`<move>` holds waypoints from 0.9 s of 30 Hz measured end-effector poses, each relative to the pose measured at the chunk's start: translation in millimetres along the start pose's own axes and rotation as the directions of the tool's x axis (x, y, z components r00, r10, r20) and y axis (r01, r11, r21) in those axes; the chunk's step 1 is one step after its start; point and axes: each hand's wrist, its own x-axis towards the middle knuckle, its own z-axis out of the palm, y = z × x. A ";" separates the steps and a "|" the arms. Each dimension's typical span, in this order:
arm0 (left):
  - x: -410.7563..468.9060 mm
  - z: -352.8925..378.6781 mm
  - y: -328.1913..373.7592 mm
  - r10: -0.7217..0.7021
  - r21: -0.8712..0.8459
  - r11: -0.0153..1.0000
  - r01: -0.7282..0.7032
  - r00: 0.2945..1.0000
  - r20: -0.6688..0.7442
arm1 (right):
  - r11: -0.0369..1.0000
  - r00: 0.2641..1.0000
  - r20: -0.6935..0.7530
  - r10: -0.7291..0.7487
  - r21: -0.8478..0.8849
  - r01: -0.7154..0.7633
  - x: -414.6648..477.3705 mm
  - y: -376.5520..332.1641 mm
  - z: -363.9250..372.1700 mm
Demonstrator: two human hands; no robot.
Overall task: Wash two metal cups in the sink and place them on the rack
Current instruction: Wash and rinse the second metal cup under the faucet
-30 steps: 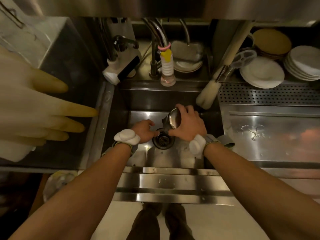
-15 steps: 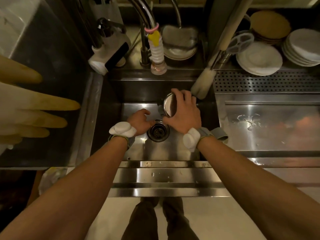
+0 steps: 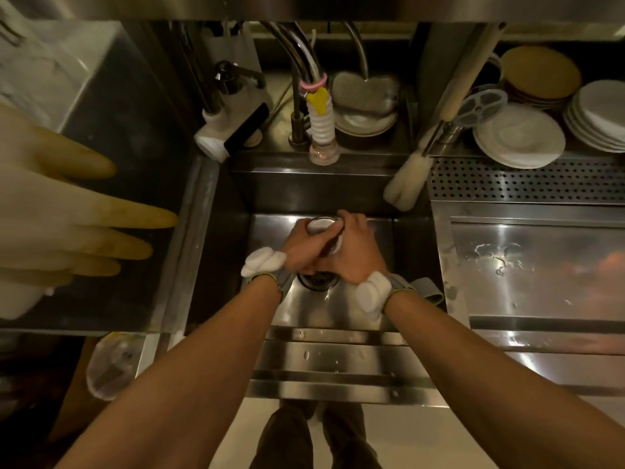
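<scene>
A metal cup [image 3: 319, 225] sits mouth-up low in the steel sink [image 3: 338, 309], just beyond the drain [image 3: 318, 279]. My left hand [image 3: 301, 248] wraps its near left side. My right hand [image 3: 358, 255] curls round its right side, with fingertips over the rim. A small shiny patch [image 3: 335, 247] shows between the two hands; I cannot tell whether it is a second cup. The cup's body is mostly hidden by my fingers.
The faucet's ribbed nozzle [image 3: 321, 130] hangs over the sink's back edge. A bottle brush [image 3: 406, 184] leans at the back right corner. A perforated rack [image 3: 524, 181] and wet drainboard [image 3: 541, 265] lie to the right, stacked plates [image 3: 517, 137] behind. A rubber glove [image 3: 67, 214] hangs left.
My left hand came up from beside the drain and closed onto the cup with my right. The cup turned from tilted leftward to mouth-up and now sits lower between both hands.
</scene>
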 end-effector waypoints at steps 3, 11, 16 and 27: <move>6.2 -8.8 -10.7 0.006 -0.032 0.999 -0.008 0.999 -0.045 | 0.990 1.000 0.001 -0.007 0.141 0.007 -2.1 -2.7 0.0; 18.1 -14.6 -17.5 0.026 0.347 0.938 0.008 0.995 -0.092 | 0.935 0.994 0.092 0.056 0.345 -0.084 7.9 5.5 0.0; 11.2 -32.7 2.3 0.327 0.698 0.704 -0.131 0.932 -0.155 | 0.984 0.998 0.022 0.066 0.166 -0.068 12.3 26.0 -17.1; 5.3 -44.6 4.5 0.247 0.576 0.806 -0.136 0.962 -0.118 | 0.993 0.999 0.030 -0.012 0.121 0.009 11.2 29.3 -30.4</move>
